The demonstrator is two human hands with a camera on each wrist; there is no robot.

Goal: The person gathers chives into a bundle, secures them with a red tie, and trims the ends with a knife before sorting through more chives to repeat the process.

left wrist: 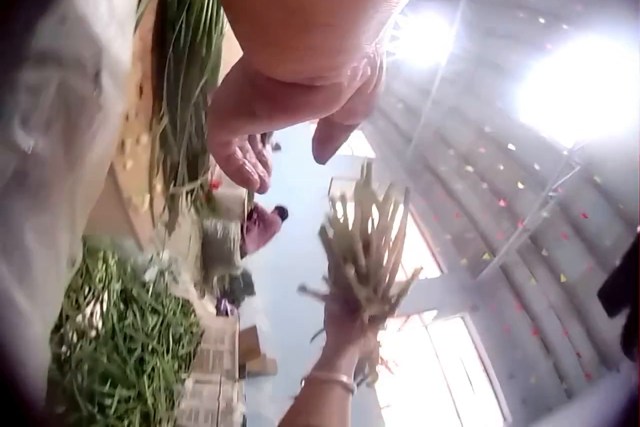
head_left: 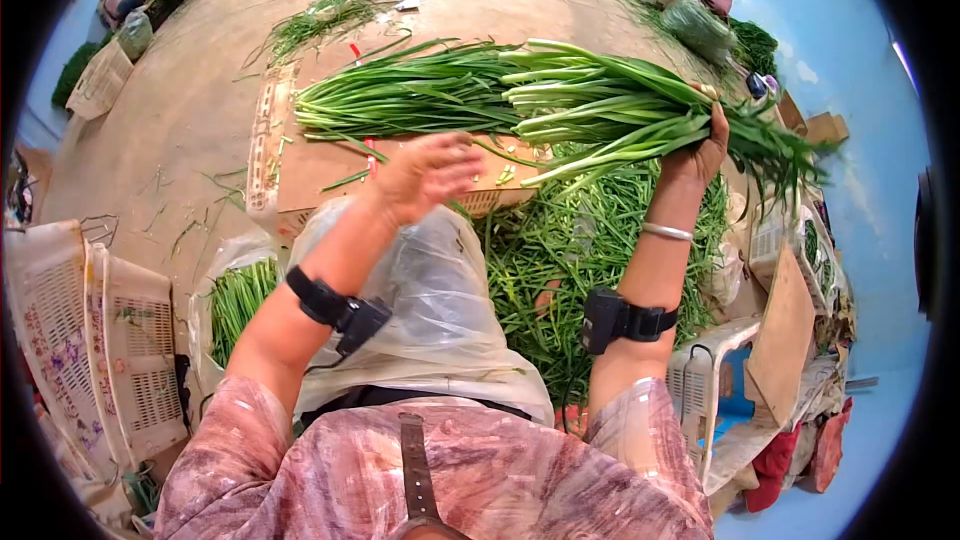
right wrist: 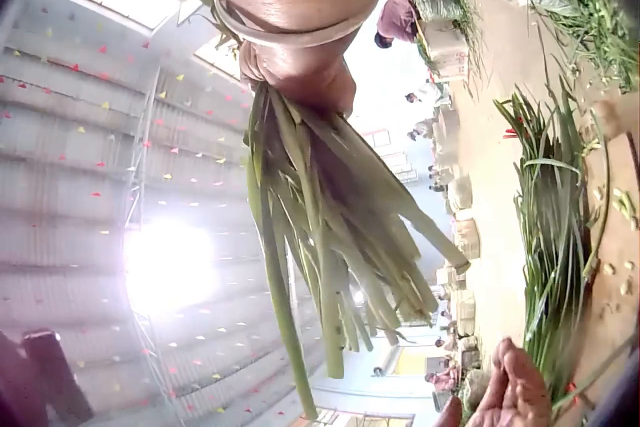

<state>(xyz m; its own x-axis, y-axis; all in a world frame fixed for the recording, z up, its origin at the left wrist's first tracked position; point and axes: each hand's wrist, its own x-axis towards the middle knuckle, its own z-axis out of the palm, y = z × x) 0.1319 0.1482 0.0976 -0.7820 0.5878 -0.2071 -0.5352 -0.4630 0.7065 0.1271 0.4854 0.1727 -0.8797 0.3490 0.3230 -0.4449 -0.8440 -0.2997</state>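
My right hand (head_left: 705, 145) grips a bunch of garlic chives (head_left: 590, 105) by its leafy part, raised at the right of the board. The pale cut ends fan out to the left; in the right wrist view the held chives (right wrist: 335, 217) spread away from the fist. My left hand (head_left: 425, 180), slightly blurred, hovers over the near edge of the board with fingers loosely extended and nothing in them. Behind it, a second bunch of chives (head_left: 410, 90) lies across the cardboard-topped board (head_left: 325, 165), over a red strip (head_left: 372, 158).
The board rests on a plastic crate (head_left: 265, 155). A large heap of loose chive leaves (head_left: 590, 250) lies below at right. Plastic sheeting (head_left: 400, 280) covers the lap. Crates (head_left: 140, 350) stand at left, another crate (head_left: 690, 390) at right. Two people sit farther back.
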